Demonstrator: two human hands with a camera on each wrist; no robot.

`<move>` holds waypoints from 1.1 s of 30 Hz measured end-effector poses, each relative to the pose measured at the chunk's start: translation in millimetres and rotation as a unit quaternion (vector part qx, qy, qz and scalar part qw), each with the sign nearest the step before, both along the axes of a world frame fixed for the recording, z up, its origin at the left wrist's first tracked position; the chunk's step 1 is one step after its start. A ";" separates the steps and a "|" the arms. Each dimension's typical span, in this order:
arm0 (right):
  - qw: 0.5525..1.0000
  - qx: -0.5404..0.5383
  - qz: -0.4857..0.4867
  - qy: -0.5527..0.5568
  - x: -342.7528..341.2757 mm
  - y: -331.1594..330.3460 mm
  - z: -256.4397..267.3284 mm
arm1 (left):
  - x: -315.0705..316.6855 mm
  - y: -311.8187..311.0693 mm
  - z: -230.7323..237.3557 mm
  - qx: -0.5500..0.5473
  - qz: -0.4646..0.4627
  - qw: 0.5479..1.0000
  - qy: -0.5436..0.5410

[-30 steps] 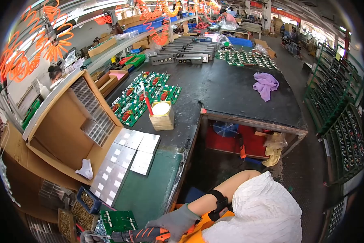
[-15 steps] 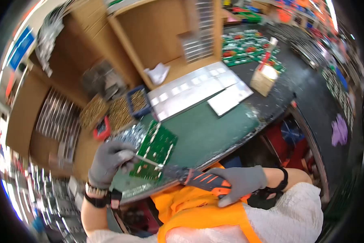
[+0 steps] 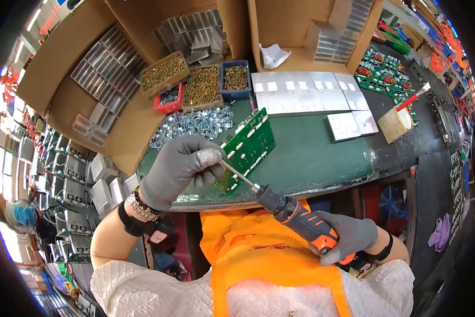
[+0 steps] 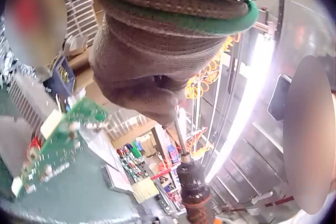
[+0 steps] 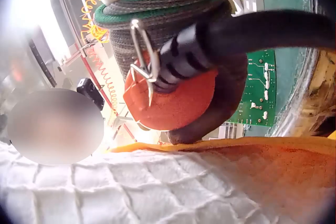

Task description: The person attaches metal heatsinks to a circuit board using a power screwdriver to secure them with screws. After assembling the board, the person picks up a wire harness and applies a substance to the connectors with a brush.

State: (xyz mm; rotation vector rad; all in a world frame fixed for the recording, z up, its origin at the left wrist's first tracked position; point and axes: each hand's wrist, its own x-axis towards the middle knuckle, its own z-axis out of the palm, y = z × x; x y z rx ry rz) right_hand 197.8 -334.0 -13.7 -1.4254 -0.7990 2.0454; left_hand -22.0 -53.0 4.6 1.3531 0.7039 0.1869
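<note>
In the head view, my gloved right hand (image 3: 351, 235) grips a black and orange electric screwdriver (image 3: 306, 224) in front of the apron. Its bit points up and left to my gloved left hand (image 3: 182, 166), whose thumb and fingers pinch the bit near its end. The bit's tip is hidden in those fingers, as the left wrist view also shows. A green circuit board (image 3: 256, 148) is at a slant over the green bench top, just behind the bit. The right wrist view shows the screwdriver's orange rear end (image 5: 178, 103), with a metal hook and a black cable (image 5: 262, 37).
Behind the board are trays of brass-coloured screws (image 3: 202, 87) and a heap of small metal clips (image 3: 195, 124). Flat metal heat sinks (image 3: 301, 100) lie in rows to the right, near a pot (image 3: 396, 124) with a red-handled brush. Cardboard boxes (image 3: 295, 31) line the back.
The head view has swung left and down from the long bench to the board and both hands. My right hand keeps its grip on the screwdriver, and the left stays at its bit.
</note>
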 end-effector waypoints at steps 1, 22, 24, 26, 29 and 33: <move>1.000 -0.006 0.002 0.004 0.1 -1.0 -0.6 | -1.2 0.9 1.8 0.038 -0.023 0.999 0.001; 0.982 -0.073 0.082 -0.152 -15.6 13.4 -8.6 | 11.8 84.4 -86.5 0.022 -0.324 0.941 0.100; 0.982 -0.062 0.081 -0.158 -16.4 14.2 -9.4 | 13.8 81.0 -85.1 0.035 -0.326 0.943 0.054; 0.982 -0.051 0.082 -0.164 -17.2 16.6 -7.5 | 15.2 81.4 -78.8 0.067 -0.335 0.937 0.077; 0.983 -0.068 0.073 -0.156 -19.0 21.4 -2.0 | 13.5 79.6 -77.5 0.110 -0.335 0.931 0.094; 0.983 -0.069 0.074 -0.156 -18.9 22.2 -2.6 | 12.6 83.6 -83.6 0.127 -0.340 0.927 0.094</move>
